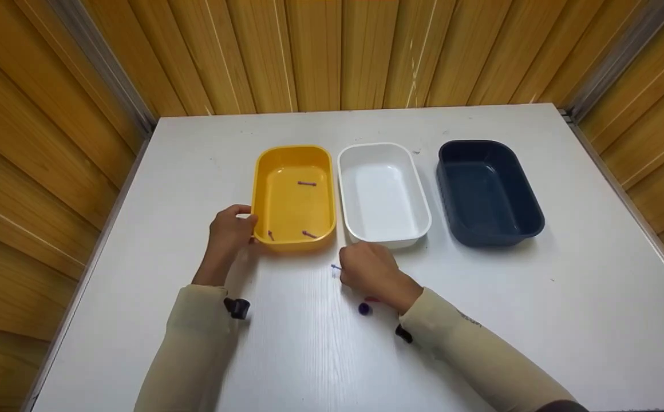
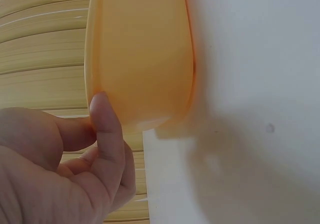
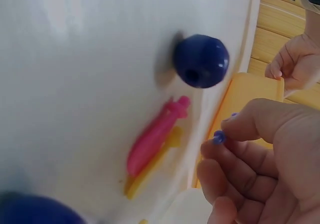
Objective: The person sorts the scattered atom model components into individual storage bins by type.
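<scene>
My left hand grips the rim of the yellow tray near its front left corner, thumb and forefinger at the edge in the left wrist view. Inside that tray lie 3 small purple rods with knobbed ends. Between thumb and fingertips my right hand pinches a small blue-purple rod, held over the table in front of the trays. Below this hand a dark blue bead with a hole rests on the table, beside a pink plastic piece and a thin yellow piece.
A white tray stands right of the yellow one, and a dark blue tray farther right. Another dark blue round thing is partly cut off in the right wrist view. Wood-patterned walls enclose the white table.
</scene>
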The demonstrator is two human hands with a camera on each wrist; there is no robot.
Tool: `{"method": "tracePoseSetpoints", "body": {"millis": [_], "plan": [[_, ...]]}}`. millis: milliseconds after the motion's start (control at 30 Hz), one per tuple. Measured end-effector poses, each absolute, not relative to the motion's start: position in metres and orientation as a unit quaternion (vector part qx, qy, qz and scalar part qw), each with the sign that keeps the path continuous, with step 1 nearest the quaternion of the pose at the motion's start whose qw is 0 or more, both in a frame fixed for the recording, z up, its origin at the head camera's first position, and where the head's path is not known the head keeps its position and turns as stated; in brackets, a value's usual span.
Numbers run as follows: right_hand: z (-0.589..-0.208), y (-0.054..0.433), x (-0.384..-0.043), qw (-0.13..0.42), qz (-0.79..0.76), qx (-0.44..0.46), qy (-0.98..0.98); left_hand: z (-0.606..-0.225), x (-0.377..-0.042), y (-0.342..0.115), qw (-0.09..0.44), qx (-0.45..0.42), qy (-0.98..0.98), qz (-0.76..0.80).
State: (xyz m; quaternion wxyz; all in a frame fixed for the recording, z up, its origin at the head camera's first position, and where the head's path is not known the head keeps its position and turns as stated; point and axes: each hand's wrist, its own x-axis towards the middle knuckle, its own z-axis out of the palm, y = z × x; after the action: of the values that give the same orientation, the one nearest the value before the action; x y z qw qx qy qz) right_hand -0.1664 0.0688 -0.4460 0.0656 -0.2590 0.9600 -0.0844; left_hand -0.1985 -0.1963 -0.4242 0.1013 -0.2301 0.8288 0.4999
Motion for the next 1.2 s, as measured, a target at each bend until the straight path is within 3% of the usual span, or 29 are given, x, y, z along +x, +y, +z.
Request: {"method": "tracePoseSetpoints", "body": {"millis": [267,800,1200], "plan": [[-0.443,0.067,-0.165,0.060,-0.122,-0.248,0.959,-0.425,-0.197,-0.197,0.101,-0.228,0.827,0.504],[-0.423,0.062,-0.166,-0.062,-0.197,-0.260,0.943,-0.424,-0.200,-0.196,0.110,-0.242,0.828,0.494],[-0.414,0.051,-0.189,-0.028,-0.172,-0.220,0.960,-0.426,-0.200,-0.197,0.101,-0.229,0.834,0.492]]}}
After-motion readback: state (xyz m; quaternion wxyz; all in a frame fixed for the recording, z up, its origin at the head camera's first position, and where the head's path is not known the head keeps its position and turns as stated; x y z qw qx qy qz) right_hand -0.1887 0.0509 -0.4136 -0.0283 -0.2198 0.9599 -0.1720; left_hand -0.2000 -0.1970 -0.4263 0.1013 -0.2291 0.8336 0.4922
